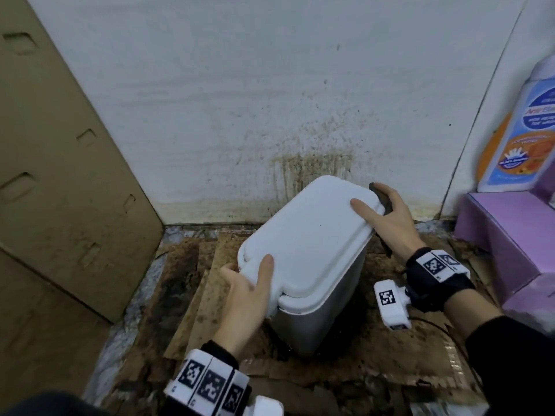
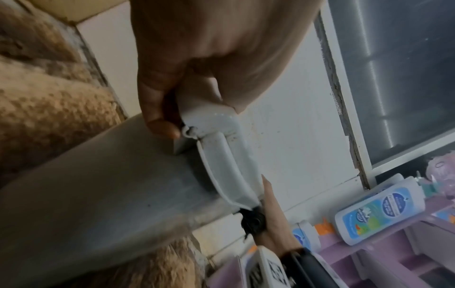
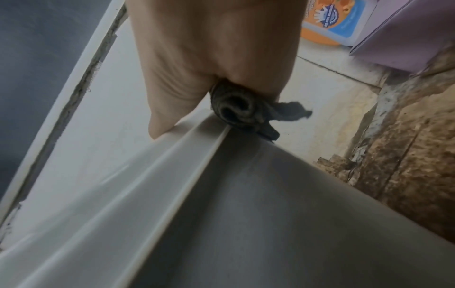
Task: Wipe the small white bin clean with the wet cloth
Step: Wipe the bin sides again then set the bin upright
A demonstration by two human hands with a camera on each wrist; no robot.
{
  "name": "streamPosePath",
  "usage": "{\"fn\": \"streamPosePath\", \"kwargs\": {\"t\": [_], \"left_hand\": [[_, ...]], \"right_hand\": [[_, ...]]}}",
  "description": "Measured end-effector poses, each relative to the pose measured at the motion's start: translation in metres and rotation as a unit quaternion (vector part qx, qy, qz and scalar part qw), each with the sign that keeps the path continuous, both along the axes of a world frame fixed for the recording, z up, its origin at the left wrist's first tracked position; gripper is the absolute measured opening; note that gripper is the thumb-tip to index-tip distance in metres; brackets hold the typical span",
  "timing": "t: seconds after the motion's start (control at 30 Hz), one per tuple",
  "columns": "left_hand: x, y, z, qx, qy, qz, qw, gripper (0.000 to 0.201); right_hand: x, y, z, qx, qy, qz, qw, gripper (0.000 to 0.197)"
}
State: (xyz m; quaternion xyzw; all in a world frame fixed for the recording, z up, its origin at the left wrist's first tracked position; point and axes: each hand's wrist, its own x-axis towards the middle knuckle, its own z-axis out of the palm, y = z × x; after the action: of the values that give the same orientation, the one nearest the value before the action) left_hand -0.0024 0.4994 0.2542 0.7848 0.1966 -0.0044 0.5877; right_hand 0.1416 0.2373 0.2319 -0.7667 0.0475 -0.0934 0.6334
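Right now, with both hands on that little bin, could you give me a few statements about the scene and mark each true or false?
1. The bin's lid is shut. True.
2. The right hand holds a dark cloth against the lid's far edge. True.
3. The left hand is holding the cloth. False: it grips the near corner of the lid and holds no cloth.
4. The wall behind the bin is spotless. False: brown streaks and specks stain it just above the bin.
5. The bin stands on stained cardboard. True.
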Motion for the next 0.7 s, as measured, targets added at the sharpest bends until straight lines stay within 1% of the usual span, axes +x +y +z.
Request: {"fn": "streamPosePath", "kwargs": {"t": [0.1, 0.2, 0.27, 0.37, 0.4, 0.47, 0.57, 0.63, 0.7], "left_hand": [[0.016, 0.020, 0.003, 0.014, -0.018, -0.007, 1.000, 0.068], [0.040, 0.043, 0.012, 0.029, -0.013, -0.056, 0.998, 0.071], [0.057, 0.053, 0.019, 0.027, -0.019, -0.070, 0.997, 0.074], [0.080, 0.057, 0.023, 0.048, -0.024, -0.100, 0.994, 0.092], [0.085, 0.057, 0.022, 0.061, -0.019, -0.113, 0.992, 0.095], [0.093, 0.058, 0.015, 0.088, -0.003, -0.124, 0.988, 0.095], [0.100, 0.066, 0.001, 0.097, -0.004, -0.111, 0.989, 0.092], [0.100, 0.072, -0.006, 0.084, -0.019, -0.107, 0.991, 0.086], [0.104, 0.075, -0.011, 0.083, -0.027, -0.106, 0.991, 0.080]], "right_hand": [[-0.019, 0.007, 0.001, 0.026, -0.014, -0.072, 0.997, 0.084], [-0.051, 0.024, 0.004, 0.057, -0.030, -0.175, 0.982, 0.091], [-0.075, 0.038, 0.004, 0.064, -0.029, -0.230, 0.971, 0.096], [-0.105, 0.056, 0.005, 0.073, -0.012, -0.290, 0.954, 0.097], [-0.111, 0.060, 0.004, 0.076, -0.002, -0.306, 0.949, 0.097], [-0.121, 0.064, 0.000, 0.076, 0.006, -0.311, 0.947, 0.096], [-0.129, 0.070, -0.009, 0.073, 0.005, -0.279, 0.958, 0.094], [-0.130, 0.072, -0.013, 0.071, -0.005, -0.261, 0.963, 0.084], [-0.127, 0.071, -0.016, 0.067, -0.021, -0.261, 0.963, 0.066]]}}
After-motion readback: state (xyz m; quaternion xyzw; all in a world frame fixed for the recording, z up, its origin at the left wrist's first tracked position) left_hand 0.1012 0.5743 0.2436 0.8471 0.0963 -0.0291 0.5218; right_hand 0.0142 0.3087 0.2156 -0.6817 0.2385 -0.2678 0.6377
